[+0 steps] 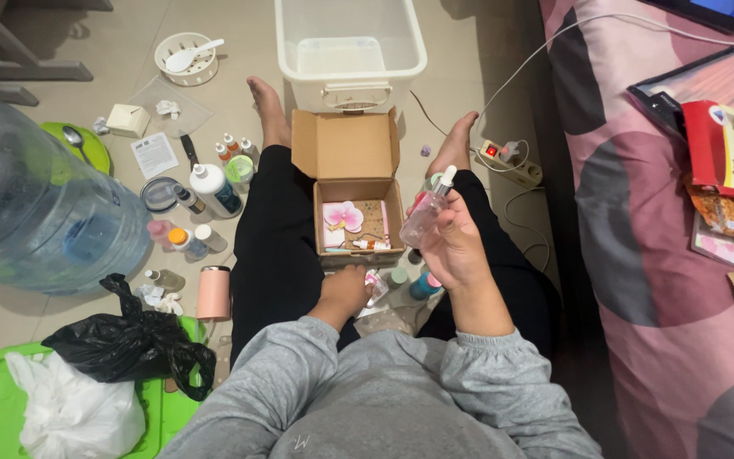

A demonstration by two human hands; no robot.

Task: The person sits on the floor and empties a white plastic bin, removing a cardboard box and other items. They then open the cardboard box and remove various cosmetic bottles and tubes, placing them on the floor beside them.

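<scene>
— Where does everything sit around the cardboard box (357, 223)?

— It lies between the person's legs. Beyond it stands the plastic tub (350, 51). Left of it, bottles (211, 189) cluster on the floor, the big water jug (36, 204) farther left. Right of it, the right hand (452, 246) holds a dropper bottle (427, 212); the power strip (510, 161) lies farther right. Nearer than the box, the left hand (343, 293) reaches down.

We are looking at a home, likely a bedroom. We are sitting on a tiled floor (469, 51) beside a bed (639, 280) with a pink patterned cover. Around us are lying toiletry bottles (214, 189), a big water jug (36, 200), a power strip (511, 161), a plastic tub (350, 51) and a cardboard box (346, 149).
</scene>
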